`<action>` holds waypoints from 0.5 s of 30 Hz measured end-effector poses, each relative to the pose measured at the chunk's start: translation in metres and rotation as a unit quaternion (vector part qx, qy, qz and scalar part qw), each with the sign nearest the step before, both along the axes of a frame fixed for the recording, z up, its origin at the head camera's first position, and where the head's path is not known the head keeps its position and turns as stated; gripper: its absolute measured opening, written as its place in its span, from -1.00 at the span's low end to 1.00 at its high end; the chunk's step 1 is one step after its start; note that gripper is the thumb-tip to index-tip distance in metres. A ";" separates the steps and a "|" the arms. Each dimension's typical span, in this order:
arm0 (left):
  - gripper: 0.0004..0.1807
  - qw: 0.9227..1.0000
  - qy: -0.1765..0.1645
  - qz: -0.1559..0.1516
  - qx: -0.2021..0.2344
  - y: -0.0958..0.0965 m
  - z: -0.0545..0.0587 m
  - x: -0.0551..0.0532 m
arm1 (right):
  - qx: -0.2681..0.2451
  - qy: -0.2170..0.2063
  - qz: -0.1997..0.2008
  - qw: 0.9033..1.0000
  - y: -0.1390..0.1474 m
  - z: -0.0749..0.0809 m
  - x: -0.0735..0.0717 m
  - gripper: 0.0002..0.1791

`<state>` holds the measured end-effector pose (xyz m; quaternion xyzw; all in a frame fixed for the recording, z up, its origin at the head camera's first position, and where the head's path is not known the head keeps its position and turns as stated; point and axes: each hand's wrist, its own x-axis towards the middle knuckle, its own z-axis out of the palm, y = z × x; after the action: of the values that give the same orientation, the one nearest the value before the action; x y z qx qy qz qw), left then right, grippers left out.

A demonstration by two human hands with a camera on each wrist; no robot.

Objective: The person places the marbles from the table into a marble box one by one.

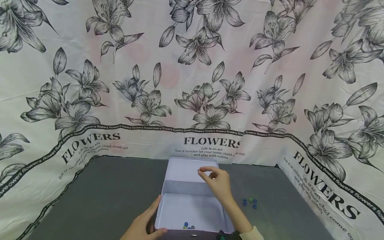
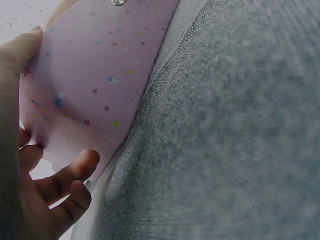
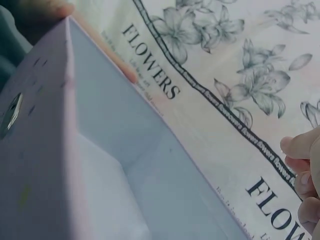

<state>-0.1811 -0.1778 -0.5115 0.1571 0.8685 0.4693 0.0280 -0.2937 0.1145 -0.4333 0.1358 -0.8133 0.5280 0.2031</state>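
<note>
Well behind the bare fingers of the right hand (image 1: 221, 184), a pale cream sleeve (image 1: 252, 234) begins; beside it shows a dark piece (image 1: 230, 236) with green, too small to identify

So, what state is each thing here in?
Box: open
Lid: folded back
Metal catch: unfastened
Pieces inside the box: loose, near the front wall
Pieces right of the box: loose, clustered
Left hand: gripping the box's left side
Right hand: raised, apparently pinching a tiny item
</note>
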 end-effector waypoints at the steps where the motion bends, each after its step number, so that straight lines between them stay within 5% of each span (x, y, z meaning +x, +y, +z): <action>1: 0.13 1.000 -0.001 0.000 0.001 0.000 0.000 0.000 | 0.002 0.003 0.001 1.000 -0.002 0.001 0.000 -0.88; 15: 0.18 1.000 -0.008 0.004 0.003 0.003 -0.001 -0.001 | 0.030 0.013 0.026 0.999 -0.014 0.001 -0.001 -0.89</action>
<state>-0.1818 -0.1747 -0.5123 0.1502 0.8672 0.4736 0.0327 -0.2946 0.1001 -0.4319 0.1697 -0.8225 0.5063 0.1961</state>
